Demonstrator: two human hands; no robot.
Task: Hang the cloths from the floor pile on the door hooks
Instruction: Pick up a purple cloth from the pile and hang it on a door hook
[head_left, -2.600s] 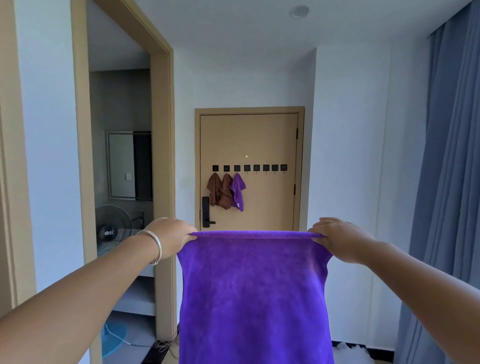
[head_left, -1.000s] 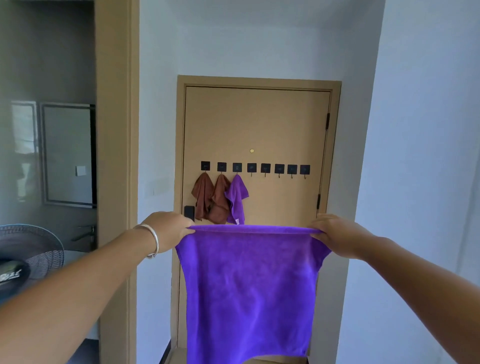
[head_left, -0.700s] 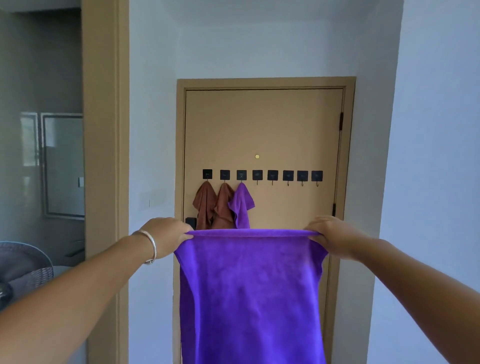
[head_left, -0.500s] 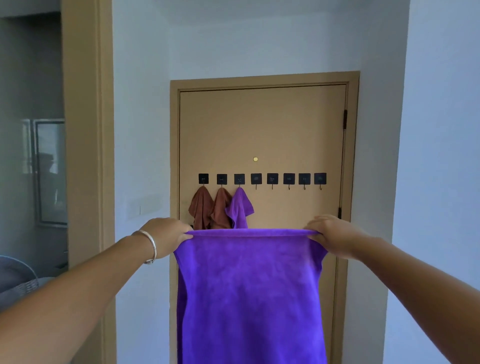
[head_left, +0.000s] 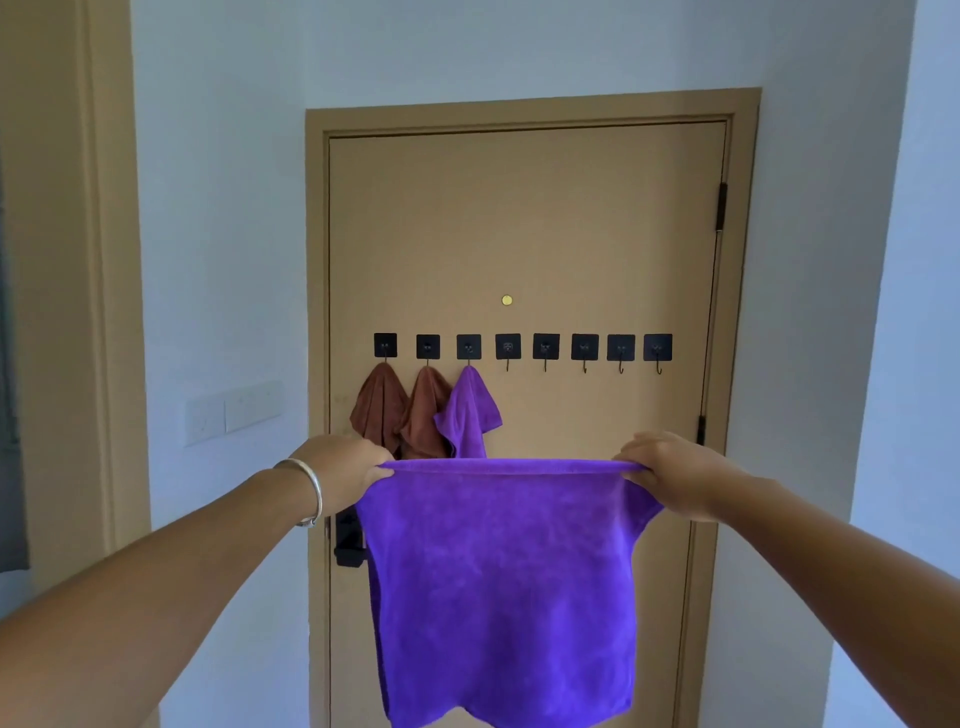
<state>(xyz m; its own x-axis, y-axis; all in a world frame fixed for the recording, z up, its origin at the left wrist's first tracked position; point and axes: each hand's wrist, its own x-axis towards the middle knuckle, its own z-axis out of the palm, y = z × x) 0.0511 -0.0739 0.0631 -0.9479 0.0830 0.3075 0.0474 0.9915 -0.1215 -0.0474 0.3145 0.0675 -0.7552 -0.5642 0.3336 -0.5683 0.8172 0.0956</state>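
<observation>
Hands (head_left: 345, 470) and purple cloth (head_left: 506, 582) nearer the door (head_left: 524, 234)

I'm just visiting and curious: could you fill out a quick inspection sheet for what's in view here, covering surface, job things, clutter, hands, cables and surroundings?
Surface: tan door, shut, with a row of eight black hooks.
Job's things: two brown cloths and one small purple cloth hang on the three leftmost hooks; five hooks bare. A large purple cloth is held spread out.
Clutter: nothing seen.
Hands: left hand and right hand each grip a top corner.
Cables: nothing seen.
Surroundings: white walls, wall switches, black door handle.
</observation>
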